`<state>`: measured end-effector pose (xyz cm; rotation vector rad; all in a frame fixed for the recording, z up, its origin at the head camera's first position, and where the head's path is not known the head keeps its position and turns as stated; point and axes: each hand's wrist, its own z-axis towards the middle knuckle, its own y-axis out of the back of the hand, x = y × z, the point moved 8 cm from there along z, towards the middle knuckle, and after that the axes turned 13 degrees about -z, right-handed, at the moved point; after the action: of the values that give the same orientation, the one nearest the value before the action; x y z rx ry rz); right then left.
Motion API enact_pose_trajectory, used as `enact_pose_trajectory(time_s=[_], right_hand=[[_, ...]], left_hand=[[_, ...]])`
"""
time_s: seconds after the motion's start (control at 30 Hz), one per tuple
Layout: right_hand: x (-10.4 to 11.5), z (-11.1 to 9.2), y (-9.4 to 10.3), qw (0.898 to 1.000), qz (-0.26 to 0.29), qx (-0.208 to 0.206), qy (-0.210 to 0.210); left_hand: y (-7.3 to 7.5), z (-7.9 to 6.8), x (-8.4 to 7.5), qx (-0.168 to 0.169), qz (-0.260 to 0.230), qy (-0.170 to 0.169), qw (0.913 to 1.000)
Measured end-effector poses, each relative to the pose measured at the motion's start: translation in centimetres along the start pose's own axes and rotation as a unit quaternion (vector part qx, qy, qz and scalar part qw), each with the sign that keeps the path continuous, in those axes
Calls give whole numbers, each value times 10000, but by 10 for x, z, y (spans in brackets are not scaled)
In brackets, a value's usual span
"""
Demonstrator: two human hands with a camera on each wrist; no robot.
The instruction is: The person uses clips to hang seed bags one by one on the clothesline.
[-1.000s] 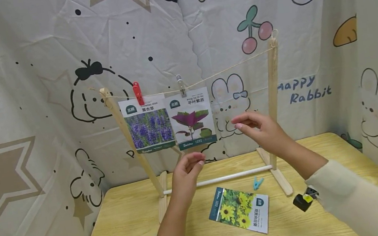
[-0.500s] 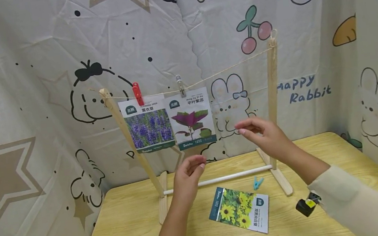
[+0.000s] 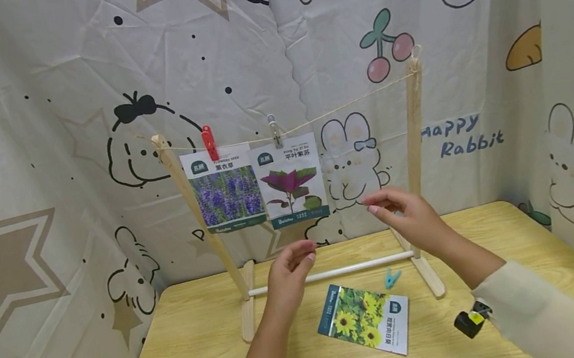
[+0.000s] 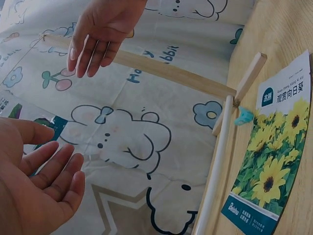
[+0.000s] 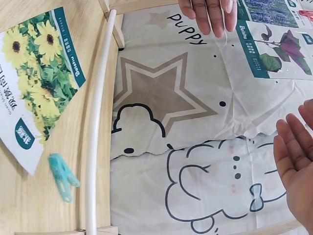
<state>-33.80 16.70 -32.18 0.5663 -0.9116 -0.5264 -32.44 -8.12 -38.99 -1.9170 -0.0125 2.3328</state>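
Observation:
Two seed packets hang side by side from a string: a lavender packet (image 3: 228, 193) under a red clothespin (image 3: 209, 143) and a purple-leaf packet (image 3: 292, 184) under a grey clothespin (image 3: 275, 131). Just below the purple-leaf packet, my left hand (image 3: 289, 272) is in the air with relaxed fingers and nothing in it. My right hand (image 3: 406, 215), also holding nothing, hovers to the right of that packet with fingers loosely bent. On the table lie a sunflower seed packet (image 3: 364, 320), face up, and a turquoise clothespin (image 3: 392, 277) beyond its upper right edge.
The string (image 3: 353, 100) runs between two wooden posts (image 3: 413, 126), sagging to the left. A white rod (image 3: 358, 267) joins the posts near their feet on the wooden table (image 3: 179, 350). Behind stands a patterned cloth (image 3: 247, 45).
Both hands have sunk slightly, the right one a little more, also drifting to the right. The packets and clothespins stay where they were.

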Motion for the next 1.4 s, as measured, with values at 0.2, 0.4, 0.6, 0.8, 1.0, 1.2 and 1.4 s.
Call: enact_pose_trajectory(time_s=[0.2,0.4,0.6,0.8,1.0,1.2,1.4], right_hand=[[-8,-5,-6,10000,19,61,-76],[-16,-10,-12,9999,8,83,-94],[-21,-13,-15,9999,-3,72,-121],[-25,-16,-17,9998,51,78,-170],[-30,-19,-21,9999,35,81,-148],[-37,-23,-25,9997,62,114,-207],[-45,-28,-31,9991,112,177,-364]], left_hand=[[-2,-2,7,99,56,20,9999],[-3,-3,15,142,109,173,9997],[-5,-5,18,195,19,164,9997],[-5,-6,20,182,-27,173,9997],[-6,-7,25,161,-29,271,9995],[-6,-7,30,149,-25,297,9994],[-7,-9,33,134,-31,327,9994]])
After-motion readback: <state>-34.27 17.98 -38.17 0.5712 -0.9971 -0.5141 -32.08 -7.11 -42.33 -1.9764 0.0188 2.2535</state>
